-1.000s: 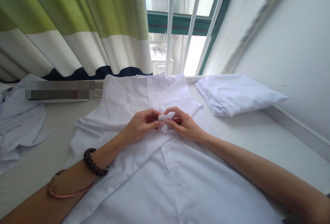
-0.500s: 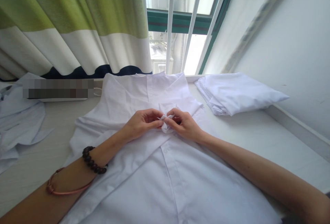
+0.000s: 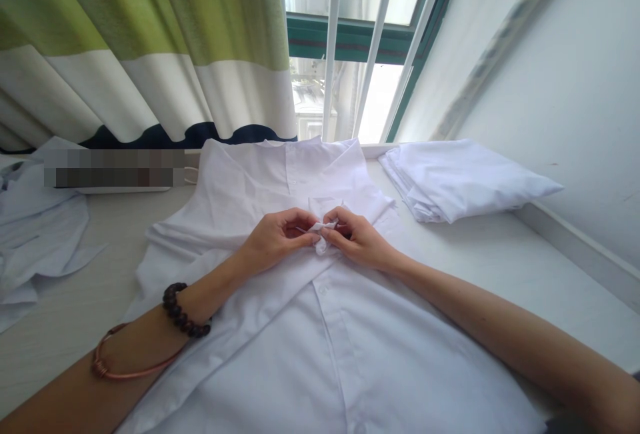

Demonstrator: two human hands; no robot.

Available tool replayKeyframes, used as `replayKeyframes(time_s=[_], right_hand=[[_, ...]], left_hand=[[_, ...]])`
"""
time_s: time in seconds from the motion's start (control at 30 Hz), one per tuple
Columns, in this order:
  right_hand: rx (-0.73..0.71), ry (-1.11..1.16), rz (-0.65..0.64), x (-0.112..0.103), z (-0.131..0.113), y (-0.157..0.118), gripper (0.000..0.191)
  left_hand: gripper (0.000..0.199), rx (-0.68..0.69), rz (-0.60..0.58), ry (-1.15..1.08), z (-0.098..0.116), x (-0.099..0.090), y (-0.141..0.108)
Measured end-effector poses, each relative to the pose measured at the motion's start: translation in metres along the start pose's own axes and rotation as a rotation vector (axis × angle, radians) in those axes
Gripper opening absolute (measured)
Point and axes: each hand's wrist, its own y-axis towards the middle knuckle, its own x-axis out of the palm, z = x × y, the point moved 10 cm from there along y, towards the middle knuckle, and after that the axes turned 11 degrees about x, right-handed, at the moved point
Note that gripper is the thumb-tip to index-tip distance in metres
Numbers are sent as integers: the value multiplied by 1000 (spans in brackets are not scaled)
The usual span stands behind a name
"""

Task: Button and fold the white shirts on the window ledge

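Shirt [image 3: 280, 327] lies buttoned-side up on the counter [image 3: 500, 267]; left hand [image 3: 273, 241] and right hand [image 3: 357, 239] both pinch its small fold at 12 o'clock, likely buttoning

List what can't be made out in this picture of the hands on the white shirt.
- Head view: whatever the left hand and right hand pinch on the white shirt, a small bunch of cloth, is mostly covered by the fingers.
- The strip by the curtain is blurred out.
- The blue cloth is cut off by the left edge.
- The shirt's hem runs off the bottom edge.
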Motion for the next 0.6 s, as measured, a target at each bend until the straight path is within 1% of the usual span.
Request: replayKeyframes(time_s=[0.17,0.3,0.43,0.5,0.6], right_hand=[[-4,-59,20,-1,-1,0,18],[3,-50,23,-2,2,1,18],[9,-35,27,-3,4,1,19],[10,-22,26,-3,3,1,18],[22,8,21,-2,3,2,18]], left_hand=[[31,94,18,214,12,-2,0],[28,150,-21,357,21,3,1],[23,244,-43,536,32,6,-1],[23,276,-42,543,34,6,-2],[23,290,-30,468,35,5,-3]])
